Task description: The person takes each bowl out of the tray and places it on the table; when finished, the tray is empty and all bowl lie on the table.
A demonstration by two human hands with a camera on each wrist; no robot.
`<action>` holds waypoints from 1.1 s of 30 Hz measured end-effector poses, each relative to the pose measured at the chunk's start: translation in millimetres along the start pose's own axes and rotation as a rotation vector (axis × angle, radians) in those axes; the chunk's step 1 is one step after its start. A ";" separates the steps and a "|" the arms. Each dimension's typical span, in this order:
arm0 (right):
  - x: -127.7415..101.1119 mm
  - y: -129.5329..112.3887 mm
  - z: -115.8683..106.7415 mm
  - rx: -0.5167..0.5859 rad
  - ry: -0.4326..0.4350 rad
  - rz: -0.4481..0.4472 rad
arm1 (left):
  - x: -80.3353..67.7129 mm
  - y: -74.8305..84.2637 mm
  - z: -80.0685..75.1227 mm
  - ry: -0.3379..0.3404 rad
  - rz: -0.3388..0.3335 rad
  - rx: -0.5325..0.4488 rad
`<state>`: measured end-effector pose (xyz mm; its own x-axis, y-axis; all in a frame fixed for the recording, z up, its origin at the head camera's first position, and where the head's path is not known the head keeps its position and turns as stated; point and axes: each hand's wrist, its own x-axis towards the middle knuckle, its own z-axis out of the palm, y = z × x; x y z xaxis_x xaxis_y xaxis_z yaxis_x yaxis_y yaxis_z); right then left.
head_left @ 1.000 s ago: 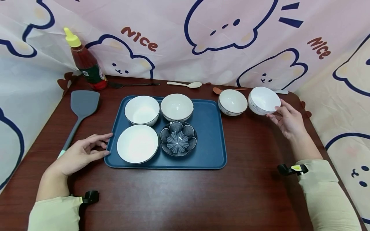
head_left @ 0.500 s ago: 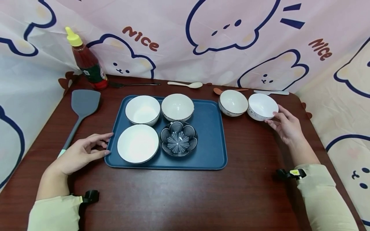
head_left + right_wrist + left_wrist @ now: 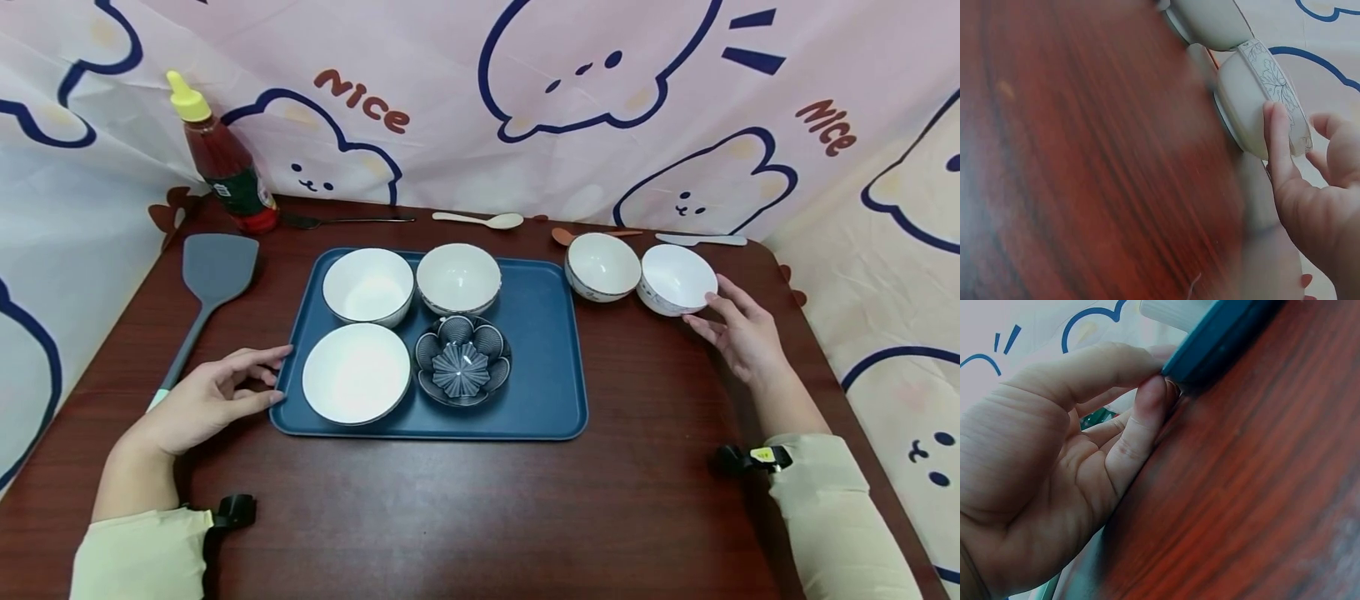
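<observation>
At the table's right, my right hand holds a white bowl by its near right side. In the right wrist view the thumb lies along the bowl's patterned outer wall, and the other fingers are partly hidden. The bowl stands upright beside another patterned bowl. My left hand holds the left edge of a blue tray, with fingertips and thumb at its rim. On the tray sit white bowls, including a wide one, and a dark flower-shaped bowl.
A grey spatula lies left of the tray, and a red sauce bottle stands in the back left corner. Along the back edge lie a dark fork, a cream spoon, a reddish-brown spoon and a white knife.
My right hand has brought its bowl slightly left and nearer to me, uncovering the white knife behind it. The left hand and the tray stay put.
</observation>
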<state>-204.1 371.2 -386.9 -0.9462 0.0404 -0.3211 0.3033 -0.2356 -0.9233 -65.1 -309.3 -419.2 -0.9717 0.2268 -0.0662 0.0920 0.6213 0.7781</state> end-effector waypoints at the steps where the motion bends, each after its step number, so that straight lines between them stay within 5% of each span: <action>1: -1.4 0.2 -0.6 0.000 0.007 -0.007 | 0.3 -0.2 0.2 -0.001 -0.001 0.001; 9: -14.9 -0.5 0.8 -0.001 0.062 -0.115 | 0.7 -0.6 0.3 0.001 -0.001 0.004; 20: -34.6 -10.2 16.8 -0.021 0.119 -0.105 | -0.1 0.1 0.1 0.001 -0.001 0.003; 33: -43.1 -9.0 59.3 -0.036 -0.005 -0.125 | -0.2 -1.3 -1.7 0.007 -0.019 0.001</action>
<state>-172.7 314.0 -352.3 -0.9774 0.0624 -0.2018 0.1864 -0.1939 -0.9631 -65.4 -311.4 -419.2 -0.9747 0.2099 -0.0766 0.0738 0.6261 0.7763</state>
